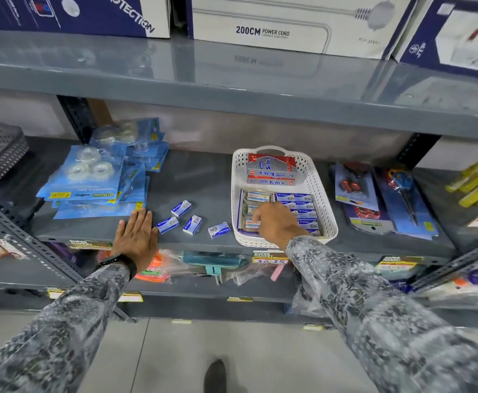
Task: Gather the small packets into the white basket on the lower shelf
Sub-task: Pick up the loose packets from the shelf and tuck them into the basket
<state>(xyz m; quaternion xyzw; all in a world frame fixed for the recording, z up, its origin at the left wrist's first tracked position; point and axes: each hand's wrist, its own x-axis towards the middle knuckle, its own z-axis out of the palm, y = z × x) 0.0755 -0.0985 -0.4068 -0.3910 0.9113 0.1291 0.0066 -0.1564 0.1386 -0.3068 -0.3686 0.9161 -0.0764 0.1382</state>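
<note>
Packets [193, 224]: four loose on shelf [203, 177]; right hand [274, 222] in white basket [327, 219].

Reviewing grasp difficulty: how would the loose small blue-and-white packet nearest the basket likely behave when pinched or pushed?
The packet looks like a small, boxy carton, so probably stiff and light. It lies flat on the smooth grey shelf, so a push would likely slide it, not roll it. Its glossy wrap may be slightly slippery.
</note>
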